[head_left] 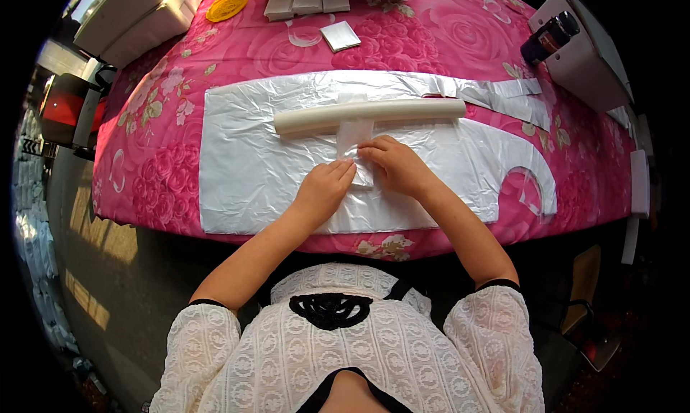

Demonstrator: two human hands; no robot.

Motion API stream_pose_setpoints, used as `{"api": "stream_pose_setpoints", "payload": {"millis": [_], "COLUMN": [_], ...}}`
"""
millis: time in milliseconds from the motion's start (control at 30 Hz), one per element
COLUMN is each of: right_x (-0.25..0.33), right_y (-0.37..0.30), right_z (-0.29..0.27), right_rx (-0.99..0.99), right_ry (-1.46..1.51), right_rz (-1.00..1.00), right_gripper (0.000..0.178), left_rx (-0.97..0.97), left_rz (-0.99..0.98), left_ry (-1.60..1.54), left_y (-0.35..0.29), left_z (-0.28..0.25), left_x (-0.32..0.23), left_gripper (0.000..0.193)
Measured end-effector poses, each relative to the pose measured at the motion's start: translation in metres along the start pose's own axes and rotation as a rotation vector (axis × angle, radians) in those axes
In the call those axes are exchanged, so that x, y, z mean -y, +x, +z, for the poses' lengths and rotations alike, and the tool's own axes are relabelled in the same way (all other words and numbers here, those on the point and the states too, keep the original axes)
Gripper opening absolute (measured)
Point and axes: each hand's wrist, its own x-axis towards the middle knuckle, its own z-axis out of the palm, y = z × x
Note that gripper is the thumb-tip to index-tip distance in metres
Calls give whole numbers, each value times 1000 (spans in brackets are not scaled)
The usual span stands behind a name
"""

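Observation:
A stack of thin, shiny white plastic aprons (251, 176) lies spread flat in front of me, with a curved cut-out and straps at its right end. Across it rests a long cream-white tube (302, 120). A narrow folded strip of white plastic (355, 131) runs crosswise at the middle, showing on both sides of the tube. My left hand (323, 189) is closed, its fingertips pressed together at the strip's near left edge. My right hand (399, 167) is closed too, thumb and fingers pinching the strip's right edge a little farther up. The plastic under my fingers is partly hidden.
Pink rose-patterned cloth (151, 176) covers the table. Small folded white packets (339, 36) lie at the back, near a yellow coiled disc (227, 6). A dark bottle (550, 38) stands at the far right beside a white box (589, 54). A red-and-black chair (65, 108) is left of the table.

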Motion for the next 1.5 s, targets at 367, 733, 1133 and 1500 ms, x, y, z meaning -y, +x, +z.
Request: {"api": "stream_pose_setpoints", "payload": {"millis": [367, 733, 1133, 1500], "right_x": [46, 56, 63, 54], "right_y": [-51, -62, -70, -73], "right_z": [19, 20, 23, 23], "right_rx": [-1, -189, -295, -199], "right_ry": [-20, -24, -47, -49], "right_rz": [-199, -92, -67, -68], "right_gripper": [17, 24, 28, 29], "left_rx": [60, -12, -65, -41], "left_rz": [199, 102, 124, 147], "left_ry": [-278, -203, -221, -233], "left_y": [-43, -54, -55, -55], "left_z": [-32, -19, -16, -16], "left_x": [-33, -30, -26, -23], "left_gripper": [37, 32, 22, 23]}}
